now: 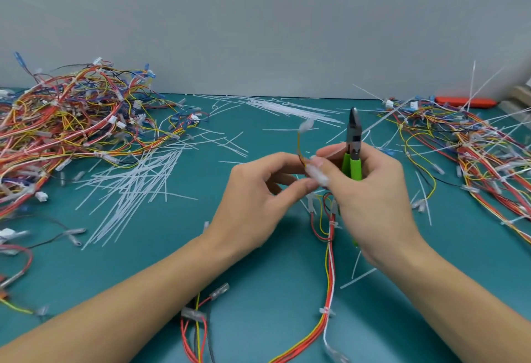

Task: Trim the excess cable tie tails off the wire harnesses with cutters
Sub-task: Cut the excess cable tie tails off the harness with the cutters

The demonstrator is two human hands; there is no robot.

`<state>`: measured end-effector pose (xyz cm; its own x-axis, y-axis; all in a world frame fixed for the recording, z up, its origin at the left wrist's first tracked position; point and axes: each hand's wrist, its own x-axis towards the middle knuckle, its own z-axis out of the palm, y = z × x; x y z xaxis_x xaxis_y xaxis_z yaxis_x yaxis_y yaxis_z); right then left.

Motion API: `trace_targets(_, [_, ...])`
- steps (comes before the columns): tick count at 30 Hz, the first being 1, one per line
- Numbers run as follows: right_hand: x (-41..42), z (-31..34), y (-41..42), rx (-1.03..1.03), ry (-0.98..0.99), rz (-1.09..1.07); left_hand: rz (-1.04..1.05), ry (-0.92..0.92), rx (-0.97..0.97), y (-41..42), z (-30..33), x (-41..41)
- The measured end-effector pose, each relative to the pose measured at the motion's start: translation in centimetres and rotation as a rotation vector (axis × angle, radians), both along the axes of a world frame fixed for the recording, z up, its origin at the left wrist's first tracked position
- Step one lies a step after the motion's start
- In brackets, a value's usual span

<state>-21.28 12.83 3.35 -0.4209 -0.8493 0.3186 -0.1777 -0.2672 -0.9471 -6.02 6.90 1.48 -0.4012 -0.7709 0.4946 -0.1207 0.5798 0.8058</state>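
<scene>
My right hand point(376, 196) grips green-handled cutters point(354, 144), jaws pointing up and away from me. Its thumb and forefinger also touch a clear terminal sleeve point(316, 174) of a wire harness point(330, 250). My left hand point(258, 199) pinches the same harness end beside that sleeve. A short yellow-orange wire with a blurred white connector point(305, 126) arcs up between the hands. The red, yellow and white harness wires run down the green mat toward me, bound with white cable ties point(327, 311).
A big tangle of harnesses point(66, 121) fills the left of the green mat point(138, 247). Another pile point(474, 155) with long tie tails lies right. Cut white tails point(138, 184) are scattered in the middle-left and at the back. An orange object point(465, 101) sits by the wall.
</scene>
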Motion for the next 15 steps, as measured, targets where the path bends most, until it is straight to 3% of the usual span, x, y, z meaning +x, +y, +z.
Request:
trace_targets(4, [0.0,0.1,0.1,0.026,0.082,0.092,-0.024,0.106,0.101,-0.7,-0.2,0.2])
trace_targets(9, [-1.0,0.1,0.4,0.041,0.595,0.031,-0.012,0.241,0.302,-1.6,-0.1,0.5])
trace_targets(15, [-1.4,-0.3,0.2,0.098,0.86,0.018,-0.006,0.361,0.417,-1.9,-0.1,0.9])
